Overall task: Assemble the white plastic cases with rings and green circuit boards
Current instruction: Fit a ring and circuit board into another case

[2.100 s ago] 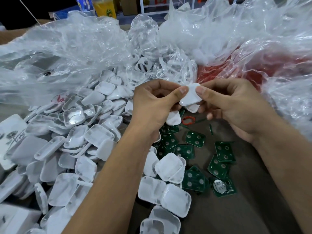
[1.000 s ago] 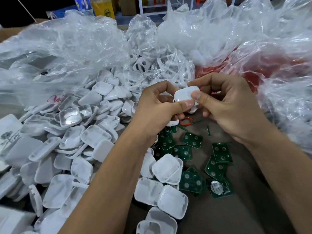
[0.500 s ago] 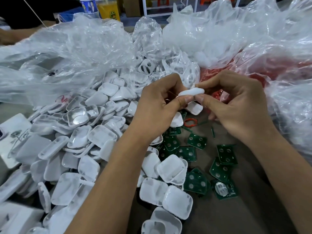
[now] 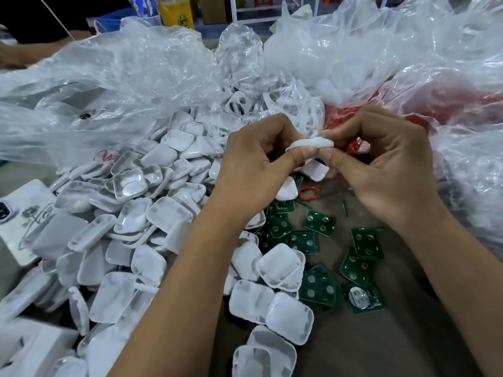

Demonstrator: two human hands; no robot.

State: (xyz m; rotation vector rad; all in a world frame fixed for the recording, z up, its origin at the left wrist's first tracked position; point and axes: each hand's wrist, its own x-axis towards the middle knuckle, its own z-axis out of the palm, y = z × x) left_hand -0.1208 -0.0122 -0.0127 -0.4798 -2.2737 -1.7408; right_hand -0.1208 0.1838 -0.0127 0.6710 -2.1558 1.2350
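Observation:
A white plastic case point(image 4: 310, 144) is held edge-on between both my hands above the table. My left hand point(image 4: 258, 164) pinches its left end with thumb and curled fingers. My right hand point(image 4: 381, 164) pinches its right end the same way. Below them lie a loose white case half point(image 4: 314, 170) and an orange ring point(image 4: 309, 192). Several green circuit boards point(image 4: 319, 221) are scattered on the brown table, one with a silver disc point(image 4: 359, 296). A big heap of white case halves point(image 4: 130, 213) fills the left side.
Crumpled clear plastic bags point(image 4: 136, 77) spread across the back; one at the right holds red parts point(image 4: 462, 104). A bag of white frames point(image 4: 239, 104) sits behind the heap. White cards point(image 4: 21, 213) lie at the far left. A person's hand point(image 4: 11, 55) rests at the back left.
Both hands have turned the white case from face-up to edge-on and pressed it between the thumbs. They have stayed in about the same place above the ring.

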